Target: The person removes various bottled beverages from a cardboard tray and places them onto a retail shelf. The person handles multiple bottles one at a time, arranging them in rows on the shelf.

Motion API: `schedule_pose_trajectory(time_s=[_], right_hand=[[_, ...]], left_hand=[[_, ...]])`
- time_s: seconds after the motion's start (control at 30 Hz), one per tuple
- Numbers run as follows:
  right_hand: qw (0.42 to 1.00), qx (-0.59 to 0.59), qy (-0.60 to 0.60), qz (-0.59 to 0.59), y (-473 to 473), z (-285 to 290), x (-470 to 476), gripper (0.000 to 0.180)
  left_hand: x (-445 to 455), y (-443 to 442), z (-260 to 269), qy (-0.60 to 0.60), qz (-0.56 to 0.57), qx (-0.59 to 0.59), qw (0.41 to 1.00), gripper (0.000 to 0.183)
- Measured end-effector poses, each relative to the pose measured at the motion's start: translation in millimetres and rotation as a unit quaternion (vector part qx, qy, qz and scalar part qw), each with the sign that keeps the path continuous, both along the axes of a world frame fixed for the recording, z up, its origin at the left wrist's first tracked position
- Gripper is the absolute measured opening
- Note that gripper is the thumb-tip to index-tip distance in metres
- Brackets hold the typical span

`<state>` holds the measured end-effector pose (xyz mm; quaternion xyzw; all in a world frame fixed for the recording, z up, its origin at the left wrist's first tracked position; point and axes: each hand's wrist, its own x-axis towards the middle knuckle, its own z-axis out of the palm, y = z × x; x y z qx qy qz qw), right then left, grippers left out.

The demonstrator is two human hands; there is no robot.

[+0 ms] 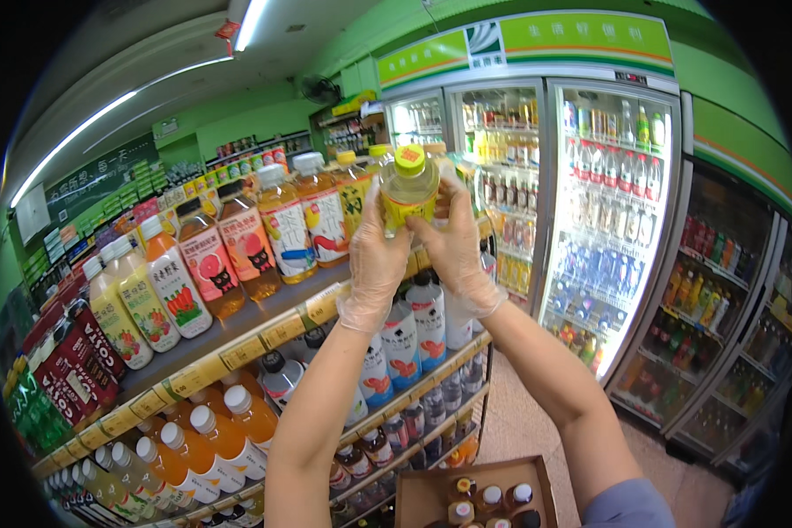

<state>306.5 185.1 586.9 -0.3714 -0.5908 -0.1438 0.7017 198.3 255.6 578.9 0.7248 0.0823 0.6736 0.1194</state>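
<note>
Both of my hands wear clear plastic gloves and are raised over the top shelf's right part. Between them they hold a plastic drink bottle (409, 188) with a yellow cap and a yellow label, its cap tilted toward me. My left hand (377, 261) grips its left side, and my right hand (454, 244) holds its right side with the thumb on the label. Just left of the hands, bottles with white caps (319, 208) stand on the top shelf (264, 310), beside one with a yellow cap (353, 181). Part of the row behind my hands is hidden.
Lower shelves hold orange drinks (221, 429) and white-labelled bottles (399, 336). An open cardboard box (541, 485) with several bottles stands below, between my forearms. Lit glass-door refrigerators (610, 218) full of drinks line the right, with darker ones (706, 284) beyond. Tiled floor (521, 402) shows between shelf and refrigerators.
</note>
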Motion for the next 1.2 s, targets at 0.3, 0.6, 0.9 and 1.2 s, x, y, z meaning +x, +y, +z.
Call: schedule_pose_trajectory(time_s=[0.3,0.6,0.9,1.2], right_hand=[[0.971,-0.234,-0.034,-0.027,-134.8,-52.1,30.5,0.078],[0.848,-0.508,0.024,-0.152,-229.2,-193.5,72.4,0.079],[0.753,-0.632,0.101,-0.153,-266.7,-342.2,99.8,0.076],[0.802,-0.590,0.083,-0.050,-282.7,-460.2,120.8,0.058]], left_hand=[[13.4,-105.7,-71.8,0.103,-0.045,-0.025,0.993,0.090],[65.7,-205.5,-250.1,0.287,-0.191,-0.349,0.871,0.092],[79.2,-228.9,-359.1,0.515,-0.209,-0.381,0.738,0.083],[81.5,-242.9,-388.8,0.624,-0.222,-0.389,0.640,0.082]])
